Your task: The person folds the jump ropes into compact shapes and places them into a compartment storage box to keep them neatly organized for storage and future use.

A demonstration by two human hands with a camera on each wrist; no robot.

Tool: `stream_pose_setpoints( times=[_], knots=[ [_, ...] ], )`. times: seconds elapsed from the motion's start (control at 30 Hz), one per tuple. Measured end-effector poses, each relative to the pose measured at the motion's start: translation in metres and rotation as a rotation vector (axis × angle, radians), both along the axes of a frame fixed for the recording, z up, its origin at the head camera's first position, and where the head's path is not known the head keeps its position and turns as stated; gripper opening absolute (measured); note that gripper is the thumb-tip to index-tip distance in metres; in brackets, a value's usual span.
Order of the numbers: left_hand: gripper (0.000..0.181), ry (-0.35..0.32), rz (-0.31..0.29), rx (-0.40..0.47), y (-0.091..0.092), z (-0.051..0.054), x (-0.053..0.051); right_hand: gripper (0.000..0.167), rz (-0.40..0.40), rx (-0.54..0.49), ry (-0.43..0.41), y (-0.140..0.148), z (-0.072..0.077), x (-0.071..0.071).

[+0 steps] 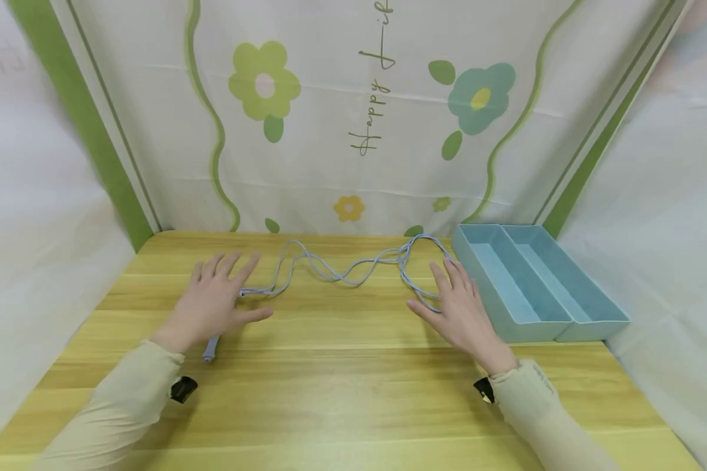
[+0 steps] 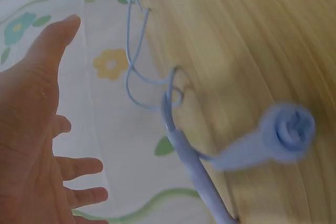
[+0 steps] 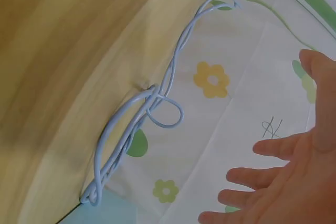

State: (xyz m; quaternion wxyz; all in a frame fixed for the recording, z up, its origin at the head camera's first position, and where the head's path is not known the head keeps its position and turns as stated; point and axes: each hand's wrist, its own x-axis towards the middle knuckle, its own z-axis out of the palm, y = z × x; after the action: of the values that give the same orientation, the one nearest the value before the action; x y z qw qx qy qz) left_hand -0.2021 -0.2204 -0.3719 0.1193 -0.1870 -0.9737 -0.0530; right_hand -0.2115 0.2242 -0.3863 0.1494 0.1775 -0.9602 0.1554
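Note:
A pale blue jump rope (image 1: 353, 282) lies in loose curves across the wooden table. My left hand (image 1: 215, 301), fingers spread, hovers over its handle end. One handle (image 1: 210, 350) pokes out below the palm in the head view; the left wrist view shows two handles, a slim one (image 2: 199, 179) and one with its round end (image 2: 289, 132) toward the camera. My right hand (image 1: 462, 314) is held with fingers extended over the looped end of the cord (image 3: 123, 124), just left of the blue bins. Neither hand grips anything.
Two light blue rectangular bins (image 1: 509, 320) stand side by side at the table's right rear. Behind the table (image 1: 342, 405) hangs a white cloth with printed flowers (image 1: 324, 131), and more cloth closes both sides. A small black item (image 1: 184, 389) sits at each wrist.

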Motion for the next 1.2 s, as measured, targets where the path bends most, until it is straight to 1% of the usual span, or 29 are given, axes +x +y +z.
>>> stream_pose_setpoints(
  times=[0.2,0.3,0.43,0.57,0.73,0.87,0.97,1.0,1.13,1.2],
  knots=[
    [0.12,-0.09,-0.002,-0.001,-0.025,0.0,0.003,0.086,0.041,-0.096,0.06,-0.001,0.0,0.001],
    [0.125,-0.134,-0.014,-0.001,-0.032,-0.001,0.004,0.083,0.046,-0.122,0.093,0.0,-0.001,0.002],
    [0.13,-0.205,-0.023,-0.013,-0.039,-0.006,0.006,0.08,0.051,-0.147,0.124,0.001,-0.002,0.004],
    [0.132,-0.268,-0.026,-0.02,-0.046,-0.014,0.005,0.079,0.052,-0.175,0.109,0.0,-0.006,0.003],
    [0.126,-0.305,-0.022,0.007,-0.052,-0.02,0.001,0.079,0.06,-0.16,0.123,-0.005,-0.009,0.001],
    [0.113,-0.297,-0.021,0.016,-0.054,-0.021,-0.002,0.078,0.065,-0.166,0.138,-0.007,-0.008,0.001],
    [0.095,-0.272,-0.032,0.011,-0.054,-0.021,-0.004,0.077,0.067,-0.169,0.139,-0.007,-0.007,0.0],
    [0.087,-0.258,-0.041,0.013,-0.055,-0.021,-0.004,0.076,0.067,-0.17,0.138,-0.007,-0.008,0.0],
    [0.04,-0.231,-0.077,0.036,-0.058,-0.022,-0.006,0.078,0.065,-0.17,0.136,-0.007,-0.007,-0.001],
    [0.027,-0.235,-0.085,0.058,-0.059,-0.023,-0.006,0.081,0.062,-0.172,0.131,-0.007,-0.007,-0.003]
  ],
)
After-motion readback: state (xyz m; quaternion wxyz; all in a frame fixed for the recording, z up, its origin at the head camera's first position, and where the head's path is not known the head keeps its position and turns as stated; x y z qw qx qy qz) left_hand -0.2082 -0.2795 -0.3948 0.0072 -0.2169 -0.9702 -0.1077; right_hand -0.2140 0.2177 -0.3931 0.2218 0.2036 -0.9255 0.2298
